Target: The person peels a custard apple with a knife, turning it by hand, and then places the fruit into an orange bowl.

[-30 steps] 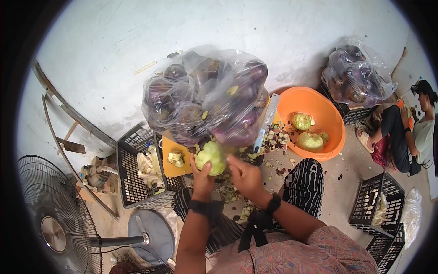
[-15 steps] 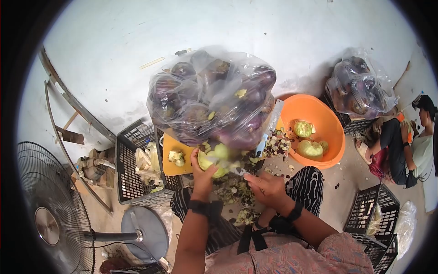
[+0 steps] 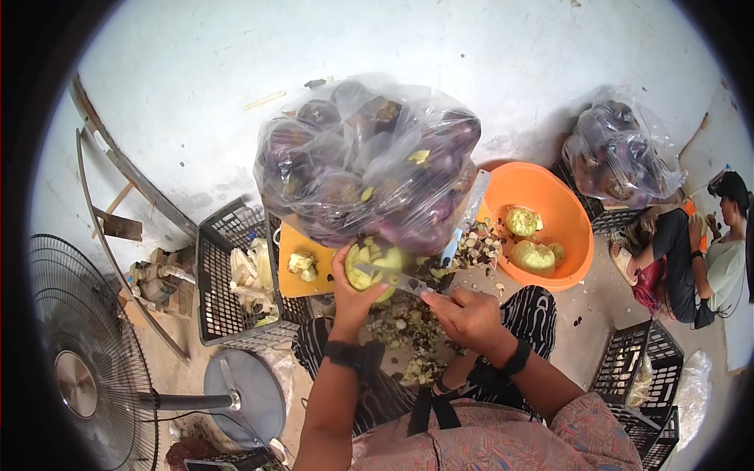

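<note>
My left hand (image 3: 353,297) is wrapped round the left side of a peeled, pale green eggplant (image 3: 366,265). A kitchen knife (image 3: 402,281) is gripped by the handle in my right hand (image 3: 469,318). Its blade points left and lies across the eggplant's near face. Just beyond my hands sits a big clear plastic bag (image 3: 345,157) full of purple eggplants. A pale, trimmed piece (image 3: 302,265) rests on the yellow board (image 3: 294,235) left of my hands. Peelings (image 3: 404,330) lie in a heap below the knife.
An orange basin (image 3: 580,235) with peeled eggplants stands on the right. A cleaver (image 3: 471,206) lies beside the bag. Black crates (image 3: 210,290) and a fan (image 3: 78,377) are at left. At far right, a person (image 3: 719,267) sits near another bag of eggplants (image 3: 620,149).
The knife blade, blurred before, now shows clearly across the eggplant. The eggplant has turned in my left hand, showing a chipped, cut face. My right hand has moved slightly.
</note>
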`<state>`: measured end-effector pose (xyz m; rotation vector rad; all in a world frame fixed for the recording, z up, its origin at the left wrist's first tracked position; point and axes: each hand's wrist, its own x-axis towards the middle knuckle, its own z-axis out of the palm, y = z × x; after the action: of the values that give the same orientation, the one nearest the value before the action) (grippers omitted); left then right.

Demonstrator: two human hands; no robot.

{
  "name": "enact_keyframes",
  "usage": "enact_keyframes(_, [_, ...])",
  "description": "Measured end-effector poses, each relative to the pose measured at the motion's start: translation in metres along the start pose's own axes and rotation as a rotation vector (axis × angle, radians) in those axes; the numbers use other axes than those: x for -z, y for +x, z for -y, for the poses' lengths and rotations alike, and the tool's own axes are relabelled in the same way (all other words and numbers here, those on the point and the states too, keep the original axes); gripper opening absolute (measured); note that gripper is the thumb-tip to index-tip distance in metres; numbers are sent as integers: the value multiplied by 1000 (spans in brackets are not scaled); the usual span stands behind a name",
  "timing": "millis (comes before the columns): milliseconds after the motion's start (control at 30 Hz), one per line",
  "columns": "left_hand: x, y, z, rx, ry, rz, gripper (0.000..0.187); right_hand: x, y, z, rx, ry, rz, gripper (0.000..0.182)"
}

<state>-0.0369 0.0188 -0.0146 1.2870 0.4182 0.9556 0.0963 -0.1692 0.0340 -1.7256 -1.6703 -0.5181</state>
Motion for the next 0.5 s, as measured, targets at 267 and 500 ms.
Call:
enact_keyframes(267, [1,1,4,-17,25,22,92,3,-4,3,3,-47,15,39])
enact_keyframes(500, [-1,1,3,3,4,18,93,-6,2,3,24,-105,29,40])
